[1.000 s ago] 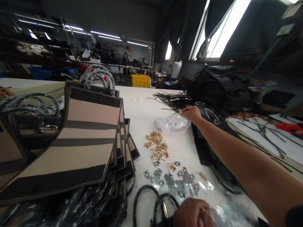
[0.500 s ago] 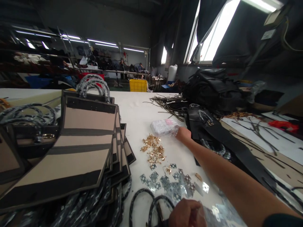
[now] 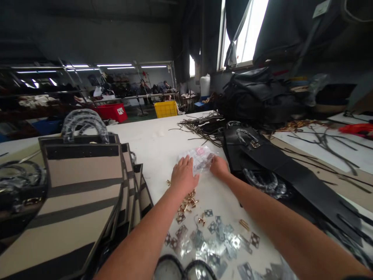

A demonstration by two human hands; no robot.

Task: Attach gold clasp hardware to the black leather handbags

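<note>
A clear plastic bag with whitish contents and a pink patch (image 3: 201, 158) lies on the white table (image 3: 151, 134). My right hand (image 3: 219, 167) has its fingers closed on the bag's right end. My left hand (image 3: 184, 175) rests at the bag's left side, fingers spread, palm down. Small gold metal pieces (image 3: 189, 202) lie beneath and just below my left hand, partly hidden by it. Nearer to me are many flat silver plates with holes (image 3: 229, 237), and two black loop handles (image 3: 183, 268) show at the bottom edge.
Stacked beige and black bag panels (image 3: 84, 167) with wrapped handles stand at the left. Black straps and pieces (image 3: 271, 163) lie at the right, below a dark pile (image 3: 256, 97). Thin dark strips (image 3: 201, 128) lie ahead. A yellow crate (image 3: 165, 109) stands beyond the table.
My left hand has moved from the bottom edge up to the bag and opened. My right hand stays at the bag's right end. The view has shifted, and the panels appear further left.
</note>
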